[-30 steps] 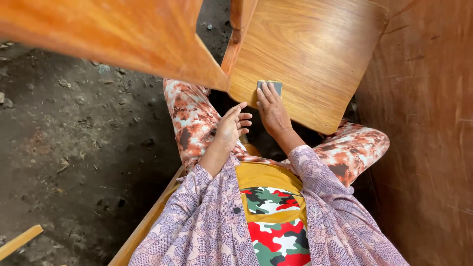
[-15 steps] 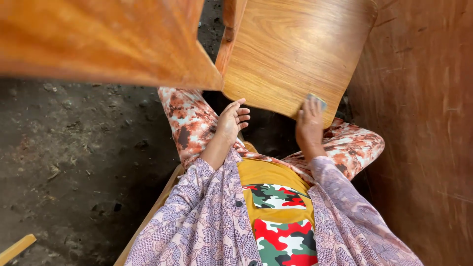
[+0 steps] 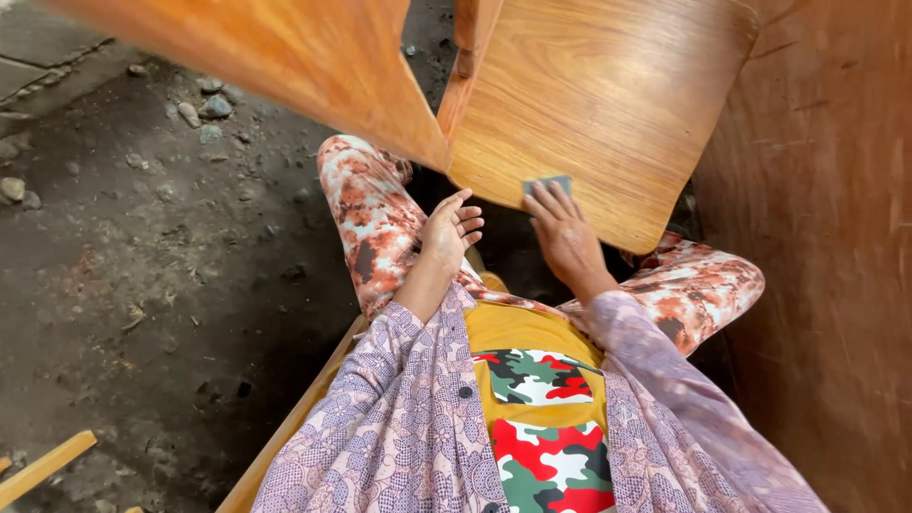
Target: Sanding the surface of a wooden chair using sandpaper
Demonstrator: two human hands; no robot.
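A: What is held, and where is it found?

B: A small grey rectangular sanding pad (image 3: 548, 184) is pressed flat against the light brown curved plywood panel (image 3: 608, 104), close to the panel's lower edge. It is pinned there under the fingertips of the right hand (image 3: 567, 237), whose fingers are stretched out and laid over the pad, so that only its upper edge is seen.

A: And the left hand?

B: The left hand (image 3: 448, 237) is held loosely open with the fingers slightly curled and nothing gripped. It is placed just below the panel's lower left edge, above the left knee; whether the wood is touched cannot be told.

A: What is seen around the panel?

B: A glossy orange-brown wooden board (image 3: 285, 57) is seen to its left, tilted and blurred at the top of the view, and the two pieces are met by a narrow wooden strut (image 3: 465, 66). A large reddish-brown plywood sheet (image 3: 826, 266) is stood along the right side. Orange and white patterned trousers (image 3: 366, 209) are spread beneath the panel, with lilac patterned sleeves (image 3: 399, 399) and a yellow shirt with a camouflage patch (image 3: 532, 399) nearer the camera. A dark dirt floor with scattered stones (image 3: 142, 247) is spread to the left, and a pale wooden slat (image 3: 43, 465) is laid at its lower corner.
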